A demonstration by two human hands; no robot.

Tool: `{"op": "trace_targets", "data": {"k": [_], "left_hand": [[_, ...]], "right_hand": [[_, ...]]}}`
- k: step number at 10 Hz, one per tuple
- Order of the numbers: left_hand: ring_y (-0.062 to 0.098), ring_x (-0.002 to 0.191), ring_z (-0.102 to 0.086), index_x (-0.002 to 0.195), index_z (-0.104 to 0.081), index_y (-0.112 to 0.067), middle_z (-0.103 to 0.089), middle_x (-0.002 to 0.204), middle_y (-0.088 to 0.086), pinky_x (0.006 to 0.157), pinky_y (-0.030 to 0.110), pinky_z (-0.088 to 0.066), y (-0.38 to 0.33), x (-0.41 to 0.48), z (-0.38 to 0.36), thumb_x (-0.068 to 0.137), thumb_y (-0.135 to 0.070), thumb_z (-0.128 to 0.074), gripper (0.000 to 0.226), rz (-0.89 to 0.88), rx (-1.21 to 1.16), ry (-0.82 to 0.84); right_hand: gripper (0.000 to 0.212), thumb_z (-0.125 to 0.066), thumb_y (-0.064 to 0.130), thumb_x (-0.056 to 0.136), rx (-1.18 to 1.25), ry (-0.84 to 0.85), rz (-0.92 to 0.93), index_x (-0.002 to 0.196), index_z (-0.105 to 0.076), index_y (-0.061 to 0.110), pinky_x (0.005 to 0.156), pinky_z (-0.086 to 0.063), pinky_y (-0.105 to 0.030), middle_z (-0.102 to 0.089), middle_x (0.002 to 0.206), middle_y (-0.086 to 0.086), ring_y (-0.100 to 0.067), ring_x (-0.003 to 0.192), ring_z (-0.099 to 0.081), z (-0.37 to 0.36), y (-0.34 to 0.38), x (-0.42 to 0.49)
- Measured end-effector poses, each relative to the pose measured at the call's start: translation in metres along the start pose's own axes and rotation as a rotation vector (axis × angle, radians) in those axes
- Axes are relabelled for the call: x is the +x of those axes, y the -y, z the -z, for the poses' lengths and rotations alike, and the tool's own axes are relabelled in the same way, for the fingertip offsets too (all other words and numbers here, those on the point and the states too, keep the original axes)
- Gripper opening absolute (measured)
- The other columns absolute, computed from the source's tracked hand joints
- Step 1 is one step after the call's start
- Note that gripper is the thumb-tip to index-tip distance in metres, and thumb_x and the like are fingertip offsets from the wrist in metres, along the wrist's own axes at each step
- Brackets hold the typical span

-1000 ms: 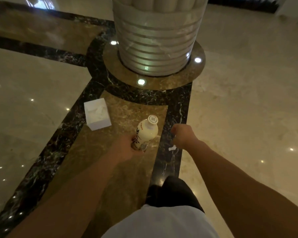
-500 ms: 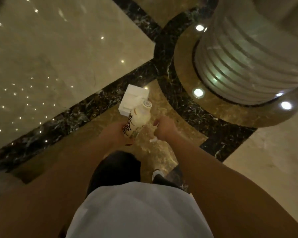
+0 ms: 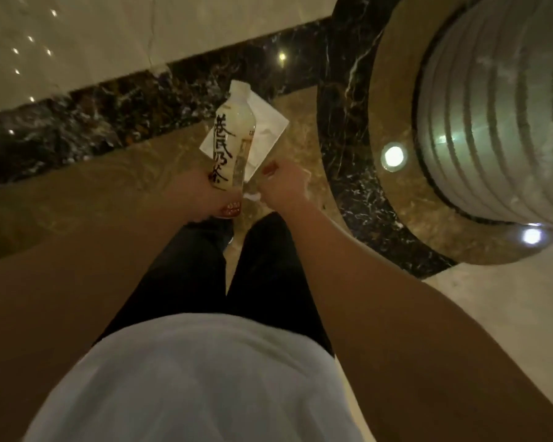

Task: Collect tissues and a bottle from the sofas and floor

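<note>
My left hand (image 3: pixel 201 199) grips the lower end of a cream plastic bottle (image 3: pixel 233 135) with black brush lettering; its cap points away from me. Beneath the bottle, a white tissue (image 3: pixel 265 132) lies flat on the brown marble floor, partly hidden by the bottle. My right hand (image 3: pixel 284 183) is closed just beside the tissue's near corner, and a small white scrap of tissue (image 3: pixel 253 196) shows at its fingers. The two hands are close together, a bottle's width apart.
A wide ribbed stone column (image 3: pixel 498 106) stands at the right on a round brown base with floor lights (image 3: pixel 393 155). A black marble band (image 3: pixel 109 113) crosses the floor ahead. My dark trousers (image 3: pixel 205 275) and white shirt fill the lower view.
The view has swung down and left, so the column now sits at the right. Both hands have come nearer to the white tissue, and the bottle now overlaps it.
</note>
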State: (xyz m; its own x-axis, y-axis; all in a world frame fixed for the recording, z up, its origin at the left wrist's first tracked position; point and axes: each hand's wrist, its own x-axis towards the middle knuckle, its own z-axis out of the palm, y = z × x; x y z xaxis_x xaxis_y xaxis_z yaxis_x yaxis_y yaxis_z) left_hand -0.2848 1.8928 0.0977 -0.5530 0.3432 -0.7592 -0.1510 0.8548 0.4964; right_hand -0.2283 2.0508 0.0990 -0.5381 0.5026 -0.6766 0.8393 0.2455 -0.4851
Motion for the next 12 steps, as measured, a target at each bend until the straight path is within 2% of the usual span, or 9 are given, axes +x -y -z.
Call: {"op": "trace_targets", "data": {"k": [1,2,3,4,6,8,10,11,12], "left_hand": [[0.020,0.098,-0.060,0.117,-0.058,-0.031,-0.064,0.109,-0.003,0.087,0.039,-0.050,-0.004,0.079,-0.008,0.050,-0.078,-0.063,0.082,0.039,0.011,-0.008],[0.011,0.079,-0.057,0.097,-0.059,-0.032,-0.061,0.086,-0.009,0.072,0.028,-0.044,0.012,0.154,-0.031,0.049,-0.077,-0.061,0.065,0.092,0.043,0.020],[0.022,0.076,-0.061,0.075,-0.057,-0.024,-0.058,0.073,-0.003,0.067,0.033,-0.045,0.030,0.246,-0.053,0.057,-0.071,-0.060,0.051,0.225,0.022,-0.009],[0.029,0.100,-0.060,0.108,-0.060,-0.011,-0.062,0.103,0.008,0.083,0.036,-0.050,0.056,0.344,-0.088,0.067,-0.066,-0.063,0.069,0.328,-0.096,-0.040],[0.012,0.064,-0.050,0.073,-0.047,-0.022,-0.051,0.076,-0.003,0.056,0.029,-0.046,0.078,0.450,-0.143,0.081,-0.052,-0.060,0.033,0.470,-0.362,-0.066],[0.018,0.081,-0.058,0.116,-0.054,-0.015,-0.060,0.105,0.006,0.065,0.034,-0.056,0.098,0.483,-0.151,0.070,-0.057,-0.068,0.064,0.658,-0.622,-0.052],[0.016,0.075,-0.062,0.112,-0.057,-0.010,-0.059,0.092,0.003,0.054,0.027,-0.055,0.088,0.439,-0.122,0.089,-0.033,-0.058,0.033,0.689,-0.728,-0.112],[0.015,0.081,-0.061,0.112,-0.058,-0.012,-0.058,0.097,0.002,0.052,0.025,-0.049,0.062,0.401,-0.081,0.089,-0.027,-0.055,0.027,0.639,-0.774,-0.108],[0.016,0.078,-0.060,0.108,-0.058,-0.013,-0.059,0.092,0.001,0.056,0.026,-0.050,0.016,0.353,-0.039,0.090,-0.026,-0.053,0.023,0.524,-0.682,-0.069]], "right_hand": [[0.017,-0.062,0.010,0.081,-0.005,-0.002,-0.026,0.097,-0.062,0.016,0.054,-0.043,-0.020,-0.064,0.102,-0.006,-0.018,0.087,-0.061,-0.005,0.005,0.076],[0.019,-0.063,0.009,0.079,-0.045,0.039,-0.058,0.096,-0.060,0.017,0.052,-0.038,-0.021,-0.061,0.097,-0.002,-0.016,0.084,-0.057,-0.018,-0.008,0.167],[0.022,-0.063,0.003,0.079,-0.119,0.120,-0.076,0.096,-0.058,0.017,0.072,-0.049,-0.027,-0.056,0.098,-0.002,-0.019,0.094,-0.059,-0.047,-0.035,0.265],[0.032,-0.063,0.007,0.084,-0.246,0.206,-0.029,0.115,-0.059,0.006,0.092,-0.051,-0.035,-0.060,0.118,-0.011,-0.027,0.109,-0.060,-0.085,-0.070,0.352],[0.029,-0.061,0.010,0.084,-0.187,0.306,-0.096,0.112,-0.057,0.006,0.091,-0.053,-0.043,-0.059,0.111,-0.012,-0.034,0.105,-0.063,-0.141,-0.130,0.439],[0.042,-0.051,0.014,0.091,0.275,0.228,-0.300,0.131,-0.043,0.020,0.064,-0.062,-0.041,-0.061,0.101,-0.013,-0.031,0.077,-0.070,-0.170,-0.146,0.453],[0.048,-0.043,0.010,0.094,0.386,0.175,-0.536,0.140,-0.035,0.019,0.052,-0.060,-0.032,-0.051,0.130,-0.013,-0.031,0.098,-0.064,-0.144,-0.129,0.425],[0.017,-0.045,0.011,0.095,0.303,0.217,-0.501,0.110,-0.051,0.008,0.044,-0.056,-0.028,-0.059,0.099,-0.011,-0.026,0.080,-0.066,-0.119,-0.092,0.386],[0.009,-0.046,0.015,0.094,0.180,0.209,-0.336,0.099,-0.049,0.008,0.082,-0.058,-0.042,-0.061,0.104,-0.014,-0.033,0.096,-0.065,-0.087,-0.045,0.341]]}}
